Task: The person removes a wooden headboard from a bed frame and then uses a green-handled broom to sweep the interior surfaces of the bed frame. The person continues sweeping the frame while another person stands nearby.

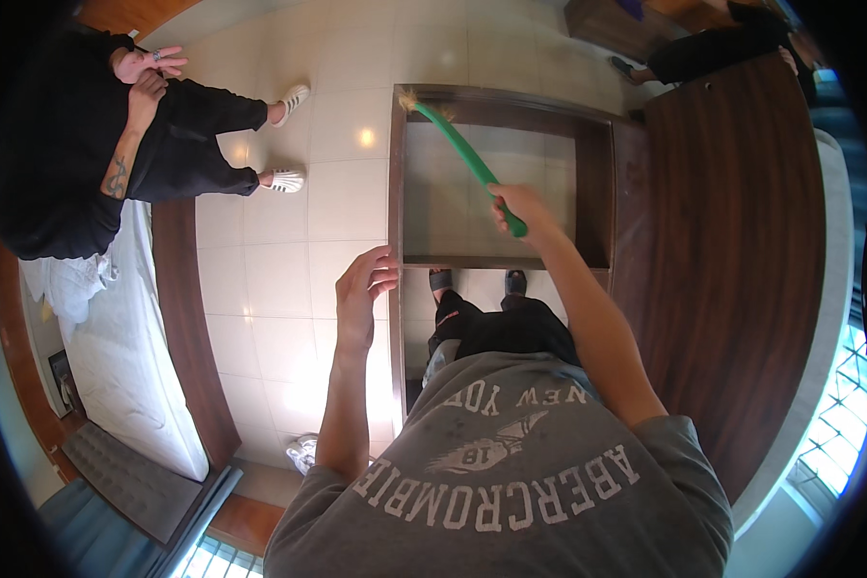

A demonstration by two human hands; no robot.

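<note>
My right hand [522, 212] is closed round the lower end of a long green handle [467, 154]. At its far end is a small tan tuft of bristles [407, 100], like a brush, over the far left corner of a dark brown wooden frame [496, 262]. My left hand [364, 284] is beside the frame's near left corner, with its fingers loosely bent and apart. Its fingertips are by the frame's edge; whether they touch it I cannot tell. The frame is box-like, and floor tiles show through its middle, slightly darkened.
To the right stands a large dark wooden panel [732, 260] with a pale edge. At the left, a person in black [164, 125] sits by a bed with a white mattress [130, 356]. Another person in dark clothes [713, 56] is at the far right. Light tiles [260, 279] cover the floor.
</note>
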